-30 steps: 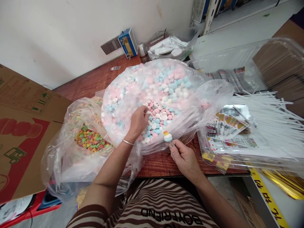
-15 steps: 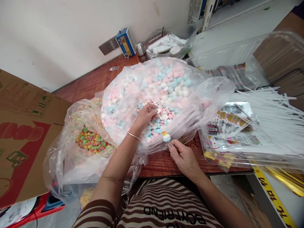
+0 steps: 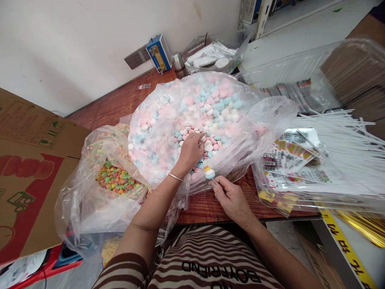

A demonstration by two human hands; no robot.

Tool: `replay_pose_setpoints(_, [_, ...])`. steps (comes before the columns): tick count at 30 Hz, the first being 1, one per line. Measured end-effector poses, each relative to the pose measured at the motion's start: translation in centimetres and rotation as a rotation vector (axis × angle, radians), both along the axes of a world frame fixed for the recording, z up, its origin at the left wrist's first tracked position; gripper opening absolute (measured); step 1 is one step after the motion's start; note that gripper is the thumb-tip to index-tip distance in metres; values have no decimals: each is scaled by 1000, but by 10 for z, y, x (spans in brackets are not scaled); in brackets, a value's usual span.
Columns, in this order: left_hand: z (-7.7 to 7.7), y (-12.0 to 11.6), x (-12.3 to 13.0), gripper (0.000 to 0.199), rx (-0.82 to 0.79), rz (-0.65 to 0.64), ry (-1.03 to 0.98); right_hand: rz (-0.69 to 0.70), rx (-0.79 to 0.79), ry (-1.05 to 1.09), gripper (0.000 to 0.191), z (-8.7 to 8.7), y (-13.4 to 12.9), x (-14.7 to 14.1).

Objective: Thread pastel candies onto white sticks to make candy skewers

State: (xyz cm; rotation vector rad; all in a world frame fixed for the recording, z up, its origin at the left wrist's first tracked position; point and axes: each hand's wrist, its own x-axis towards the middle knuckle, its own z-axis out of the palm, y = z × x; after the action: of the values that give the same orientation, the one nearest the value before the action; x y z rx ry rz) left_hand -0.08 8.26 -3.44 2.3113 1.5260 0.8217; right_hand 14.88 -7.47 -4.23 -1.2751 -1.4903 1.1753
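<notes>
A big clear plastic bag (image 3: 156,132) full of pink, blue and white candies lies open on the wooden table (image 3: 120,102). My left hand (image 3: 190,151) reaches into its mouth, fingers curled down among the loose candies; whether it grips one is hidden. My right hand (image 3: 229,197) sits at the table's near edge, pinching a thin stick that carries a small stack of candies (image 3: 208,172), orange on top, white and blue below.
A second clear bag of multicoloured ring candies (image 3: 116,178) lies to the left, beside a brown cardboard box (image 3: 27,160). On the right sit white sticks (image 3: 333,140) and printed wrappers (image 3: 288,160) in clear plastic. A blue device (image 3: 159,52) stands by the wall.
My left hand has shifted to the right and deeper among the candies, turning palm down. My right hand with the candy stick has barely moved.
</notes>
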Motion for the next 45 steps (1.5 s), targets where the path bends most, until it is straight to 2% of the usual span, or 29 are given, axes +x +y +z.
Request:
replay_pose_setpoints(3, [-1,2,4,29,12,1,48,-14,8,3,30,0,-1,-1])
replay_pose_setpoints(6, [2,4,4,18,-33,46,-66,-50,46,-17,30,4,-3,0])
replay_pose_setpoints(9, [11,-3,-3,18,-259,122,-408,-107,98,-79,29,12,-4,4])
replay_pose_setpoints(12, [24,-22,-12,32,-545,117,-814,-123,119,-128,29,25,-2,7])
replay_pose_setpoints(14, [32,-37,-17,42,-623,109,-972,-99,120,-126,31,34,0,5])
replay_pose_setpoints(16, [36,-50,-21,48,-628,117,-1042,-70,116,-116,32,41,2,2])
replay_pose_setpoints(19, [37,-63,-24,48,-609,129,-1071,-49,110,-110,34,46,4,-4])
replay_pose_setpoints(24, [39,-73,-29,42,-579,104,-1035,-25,67,-103,37,44,3,-8])
replay_pose_setpoints(30, [43,-79,-31,43,-536,84,-1000,-10,-1,-69,36,38,0,-8])
replay_pose_setpoints(39, [39,-84,-31,37,-451,65,-843,56,-235,194,36,30,0,-9])
replay_pose_setpoints(45, [36,-86,-29,34,-458,56,-824,2,-249,222,41,32,0,-16])
